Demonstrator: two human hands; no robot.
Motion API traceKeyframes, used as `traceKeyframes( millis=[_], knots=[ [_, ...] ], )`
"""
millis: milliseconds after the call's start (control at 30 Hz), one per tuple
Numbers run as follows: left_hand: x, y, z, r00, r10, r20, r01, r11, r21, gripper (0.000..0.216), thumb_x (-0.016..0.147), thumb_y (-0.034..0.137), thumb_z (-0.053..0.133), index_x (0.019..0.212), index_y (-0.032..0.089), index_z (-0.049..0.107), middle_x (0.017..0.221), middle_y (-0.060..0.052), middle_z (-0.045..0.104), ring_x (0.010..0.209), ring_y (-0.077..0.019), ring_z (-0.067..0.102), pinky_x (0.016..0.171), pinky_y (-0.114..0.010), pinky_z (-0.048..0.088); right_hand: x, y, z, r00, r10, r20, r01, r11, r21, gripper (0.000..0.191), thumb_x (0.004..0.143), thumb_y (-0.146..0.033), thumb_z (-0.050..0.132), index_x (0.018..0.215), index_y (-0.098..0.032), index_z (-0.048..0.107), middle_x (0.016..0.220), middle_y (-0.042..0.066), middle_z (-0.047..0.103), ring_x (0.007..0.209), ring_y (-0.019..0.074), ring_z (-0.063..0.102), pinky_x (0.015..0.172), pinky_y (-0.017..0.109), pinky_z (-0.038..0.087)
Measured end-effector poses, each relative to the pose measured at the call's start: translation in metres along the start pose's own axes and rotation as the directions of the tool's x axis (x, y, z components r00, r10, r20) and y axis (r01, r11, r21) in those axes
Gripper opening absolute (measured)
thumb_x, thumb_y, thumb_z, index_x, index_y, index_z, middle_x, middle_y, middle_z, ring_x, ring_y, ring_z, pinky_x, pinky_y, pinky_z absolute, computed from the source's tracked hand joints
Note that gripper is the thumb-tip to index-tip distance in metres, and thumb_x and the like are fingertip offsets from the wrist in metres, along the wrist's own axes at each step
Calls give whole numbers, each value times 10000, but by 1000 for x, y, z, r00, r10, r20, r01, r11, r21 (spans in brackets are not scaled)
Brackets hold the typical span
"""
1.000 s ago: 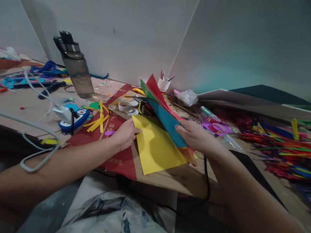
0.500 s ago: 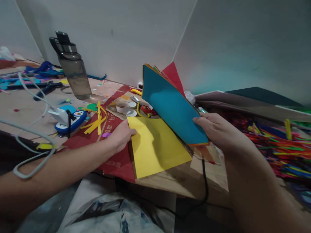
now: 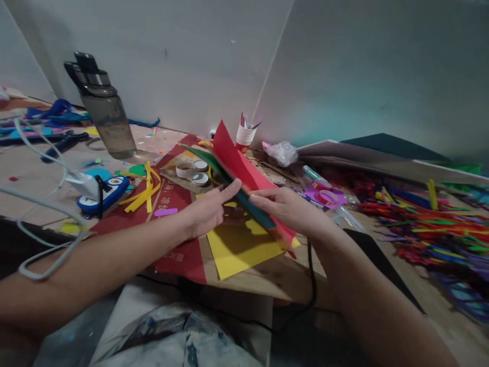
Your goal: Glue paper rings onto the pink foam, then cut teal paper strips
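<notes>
Yellow sheet (image 3: 240, 247): flat at the worktop's (image 3: 42, 178) near edge, partly over a red printed sheet (image 3: 179, 255).
Left hand (image 3: 206, 209): thumb stretched onto the stack of coloured paper (image 3: 235, 160); fingers are tucked under, so a grip cannot be judged.
Right hand (image 3: 284, 206): pinched on the stack's near corner, close to the left hand.
Stack of coloured paper: lifted and fanned above the yellow sheet, tilted, red face to the right.
Tape rolls (image 3: 193, 172): behind the stack, left.
Pipe cleaners (image 3: 431, 224): heaped along the right edge.
Paper cup (image 3: 244, 135): far edge, at the wall.
Bottle (image 3: 105, 114): upright, far left.
</notes>
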State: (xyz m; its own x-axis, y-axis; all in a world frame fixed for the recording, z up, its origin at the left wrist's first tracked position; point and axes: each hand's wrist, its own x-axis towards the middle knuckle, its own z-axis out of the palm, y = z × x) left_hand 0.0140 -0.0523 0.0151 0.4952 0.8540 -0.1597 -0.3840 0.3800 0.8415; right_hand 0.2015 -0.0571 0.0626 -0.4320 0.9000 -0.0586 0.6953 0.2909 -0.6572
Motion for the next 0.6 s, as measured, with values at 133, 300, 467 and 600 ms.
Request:
traceKeyframes(
  millis=[133,300,467,600],
  knots=[
    [11,-6,2,998,24,-63,-31,993,-112,396,766,443,671,955,95,644,887,-142,700,775,-232,668,748,-373,543,6,8,9,1000,-12,23,13,1000,-22,440,841,-489,512,1158,-224,663,1121,25,687,1000,227,638,903,330,462],
    [14,-7,-7,988,9,-154,-33,988,-152,270,823,343,613,926,99,658,870,-127,711,763,-223,672,744,-372,551,5,13,14,998,-64,-19,62,991,-121,590,774,-518,612,1278,-213,582,1283,74,601,1146,257,579,987,374,432],
    [16,-15,-12,953,58,-297,-91,991,-97,219,675,-20,553,839,85,655,817,-100,714,686,-190,664,743,-353,550,4,14,17,972,-155,-174,118,972,-205,418,850,-195,490,1252,-229,601,1250,30,626,1142,200,585,1000,343,435],
    [18,-20,-16,947,42,-319,-81,990,-111,311,607,-58,536,861,77,655,834,-116,713,741,-220,677,781,-373,543,4,15,8,922,-183,-340,90,958,-271,471,825,-64,387,1207,-182,637,1203,52,653,1117,200,601,988,351,454]
  ],
)
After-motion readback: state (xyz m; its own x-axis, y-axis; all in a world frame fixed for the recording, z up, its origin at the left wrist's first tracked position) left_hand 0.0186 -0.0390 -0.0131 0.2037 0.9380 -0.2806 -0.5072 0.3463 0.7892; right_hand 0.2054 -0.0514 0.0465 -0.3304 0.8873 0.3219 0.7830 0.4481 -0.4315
